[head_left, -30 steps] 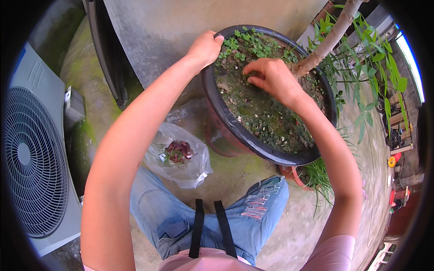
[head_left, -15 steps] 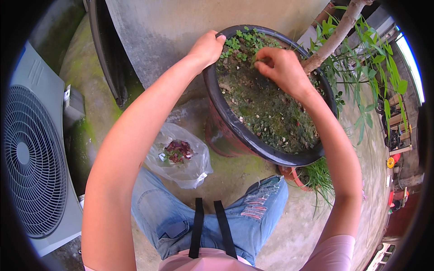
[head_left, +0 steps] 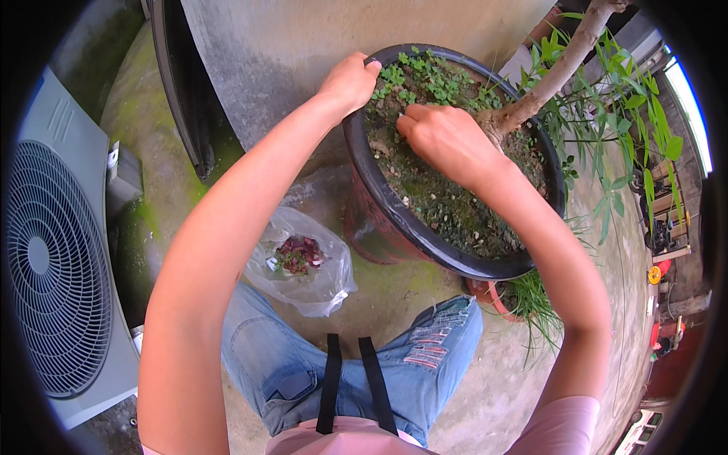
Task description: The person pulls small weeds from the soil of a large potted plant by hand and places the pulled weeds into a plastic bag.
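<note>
A large black-rimmed plant pot (head_left: 387, 208) stands in front of me, filled with mossy soil (head_left: 455, 212). My left hand (head_left: 351, 82) is closed around the pot's far left rim, thumb on top. Over the soil, my right hand (head_left: 446, 140) is closed with its fingers pinched down at the surface; what they hold, if anything, is hidden. Just beyond it grow small clover-like weeds (head_left: 436, 82). A bare tree trunk (head_left: 561, 80) rises from the pot's right side.
A clear plastic bag (head_left: 330, 292) with reddish-purple leaves (head_left: 298, 255) lies on the ground left of the pot. An outdoor fan unit (head_left: 76, 129) stands at far left. Behind the pot is a concrete wall (head_left: 303, 45). A smaller pot (head_left: 497, 298) with grass-like leaves (head_left: 535, 299) sits at the right.
My right hand has moved left and slightly nearer over the soil, its fingers now turned down. My left hand stays on the rim.
</note>
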A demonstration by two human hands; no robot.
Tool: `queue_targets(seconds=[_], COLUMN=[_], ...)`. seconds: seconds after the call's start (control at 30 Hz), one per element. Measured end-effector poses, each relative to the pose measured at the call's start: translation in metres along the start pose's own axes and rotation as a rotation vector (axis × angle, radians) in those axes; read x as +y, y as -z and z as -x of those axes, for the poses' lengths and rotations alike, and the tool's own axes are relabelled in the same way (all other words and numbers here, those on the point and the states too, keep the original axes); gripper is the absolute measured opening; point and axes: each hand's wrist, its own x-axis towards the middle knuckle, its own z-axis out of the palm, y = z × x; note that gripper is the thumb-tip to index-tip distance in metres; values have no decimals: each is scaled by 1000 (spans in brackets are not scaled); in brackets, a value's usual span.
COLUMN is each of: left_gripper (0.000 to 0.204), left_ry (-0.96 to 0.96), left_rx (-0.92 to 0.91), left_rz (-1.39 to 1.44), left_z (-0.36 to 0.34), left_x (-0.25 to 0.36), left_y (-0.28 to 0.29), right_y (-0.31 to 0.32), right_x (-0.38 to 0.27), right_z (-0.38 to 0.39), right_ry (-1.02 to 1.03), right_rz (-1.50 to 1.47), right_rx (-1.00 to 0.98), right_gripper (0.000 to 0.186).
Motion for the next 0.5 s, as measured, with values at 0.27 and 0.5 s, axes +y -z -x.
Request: queue_targets(seconds=[0.27,0.5], left_gripper=[36,36], left_ry=[-37,1], left_rx=[25,5], left_rz=[-28,62], left_z=[-2,1], left_x=[-1,2], left_y=[-1,-1], right_y=[22,-9], right_x=[22,31], right_z=[-12,-25], right_ry=[-407,-513], right_rz=[-585,-515], right_rx=[251,73], right_gripper=[15,16])
